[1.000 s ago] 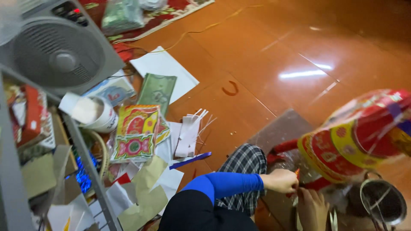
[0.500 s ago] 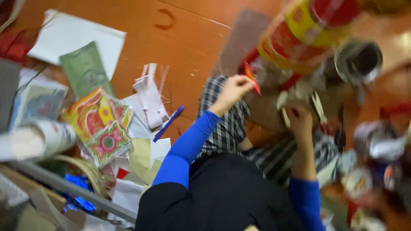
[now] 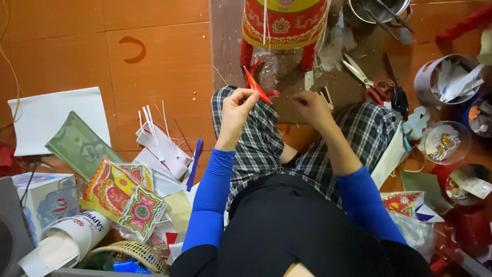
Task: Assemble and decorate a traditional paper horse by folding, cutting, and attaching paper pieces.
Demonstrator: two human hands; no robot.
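I sit on the floor in checked trousers and blue sleeves. My left hand (image 3: pixel 237 110) is raised above my left knee and pinches a narrow red paper strip (image 3: pixel 257 86) that points up to the right. My right hand (image 3: pixel 312 106) hovers over my right knee with its fingers curled; whether it holds something thin I cannot tell. Just beyond both hands stands a red and yellow decorated paper lantern (image 3: pixel 285 21) on red legs, over a brown cardboard sheet (image 3: pixel 225 46).
Scissors (image 3: pixel 365 77) lie on the cardboard to the right. Round tubs of scraps (image 3: pixel 442 79) stand at the far right. To the left lie white paper strips (image 3: pixel 159 141), a blue pen (image 3: pixel 195 164), patterned paper sheets (image 3: pixel 125 197), a white sheet (image 3: pixel 48 118) and a basket (image 3: pixel 125 254).
The view has swung down and over, so the lantern now stands straight ahead. My left hand has lifted the red strip higher, and my right hand has come up close to it.
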